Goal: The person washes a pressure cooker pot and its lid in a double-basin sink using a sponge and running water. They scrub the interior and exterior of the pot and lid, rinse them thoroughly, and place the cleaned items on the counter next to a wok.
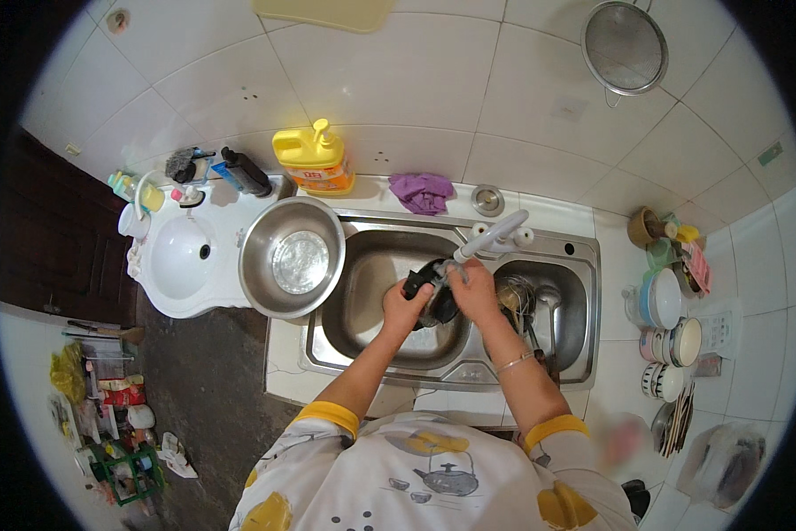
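Over the large left basin of a stainless steel sink (365, 299), my left hand (406, 306) grips the black handle of a dark, rounded item (446, 306), perhaps a pot or its lid; the hands hide much of it. My right hand (472, 289) presses a grey scrubbing cloth or scourer (452, 267) against its upper part, under the white faucet (494, 235). In the small right basin lie a metal ladle (549, 299), a wire strainer (514, 295) and other utensils.
A steel bowl (292, 257) overlaps the sink's left edge beside a white washbasin (182, 255). Behind stand a yellow detergent jug (315, 159), a purple cloth (422, 193) and a drain strainer (487, 200). Stacked bowls (663, 299) and chopsticks (678, 421) are at the right.
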`<move>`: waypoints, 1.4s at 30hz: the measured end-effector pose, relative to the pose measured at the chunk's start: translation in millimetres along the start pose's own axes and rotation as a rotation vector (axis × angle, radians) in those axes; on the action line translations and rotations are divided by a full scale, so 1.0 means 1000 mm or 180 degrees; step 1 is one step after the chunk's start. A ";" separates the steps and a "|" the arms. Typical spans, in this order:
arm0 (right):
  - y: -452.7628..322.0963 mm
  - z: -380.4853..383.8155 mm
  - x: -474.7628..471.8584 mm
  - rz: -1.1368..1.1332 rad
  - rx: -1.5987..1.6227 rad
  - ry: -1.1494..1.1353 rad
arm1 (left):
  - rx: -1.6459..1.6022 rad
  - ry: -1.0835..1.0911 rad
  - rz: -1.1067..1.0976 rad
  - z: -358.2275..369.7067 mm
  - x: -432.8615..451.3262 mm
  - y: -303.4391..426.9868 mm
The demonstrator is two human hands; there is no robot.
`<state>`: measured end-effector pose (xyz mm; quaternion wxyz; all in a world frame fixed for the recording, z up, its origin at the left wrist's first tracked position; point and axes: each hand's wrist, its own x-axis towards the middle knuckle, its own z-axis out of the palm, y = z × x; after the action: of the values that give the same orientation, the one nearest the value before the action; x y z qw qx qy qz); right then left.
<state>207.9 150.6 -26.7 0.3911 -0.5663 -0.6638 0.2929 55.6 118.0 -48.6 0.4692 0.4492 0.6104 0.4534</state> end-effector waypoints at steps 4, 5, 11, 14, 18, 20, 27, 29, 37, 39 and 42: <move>-0.025 0.012 -0.011 -0.0827 -0.0465 -0.0070 | -0.0822 -0.0051 -0.0379 0.004 0.011 0.002; -0.024 0.017 -0.013 -0.0929 -0.0558 -0.0073 | -0.1317 -0.0005 -0.0772 0.007 0.011 0.000; -0.017 0.033 -0.052 -0.1286 -0.1391 -0.0578 | -0.2982 -0.0020 -0.1841 0.000 0.016 0.021; -0.005 0.031 -0.069 -0.1099 -0.1194 -0.0562 | -0.3404 -0.0047 -0.1747 -0.020 0.027 -0.005; 0.053 0.032 -0.076 0.1012 0.0498 0.0036 | -0.3679 -0.0018 -0.1770 -0.029 0.025 0.004; 0.067 0.032 -0.077 0.1866 0.1160 0.0238 | -0.3569 0.0023 -0.1699 -0.026 0.021 0.001; -0.003 0.041 -0.049 -0.0813 -0.0378 -0.0070 | -0.1966 0.0631 -0.1332 0.008 -0.001 -0.015; 0.018 0.047 -0.031 -0.0204 -0.0026 -0.0084 | -0.1939 0.0616 -0.1187 0.011 -0.005 -0.018; 0.013 0.046 -0.064 -0.0079 -0.0007 -0.0025 | -0.3248 0.0404 -0.1710 -0.001 -0.004 -0.020; -0.004 0.041 -0.062 -0.0463 -0.0170 -0.0080 | -0.2607 0.0609 -0.1265 0.003 0.001 -0.026; -0.018 0.030 -0.039 -0.1092 -0.0214 -0.0107 | -0.1277 0.0481 -0.0920 0.003 0.005 -0.025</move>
<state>175.4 111.0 -34.7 0.4050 -0.4525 -0.7665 0.2089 54.9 118.1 -74.4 0.5619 0.2202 0.5994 0.5259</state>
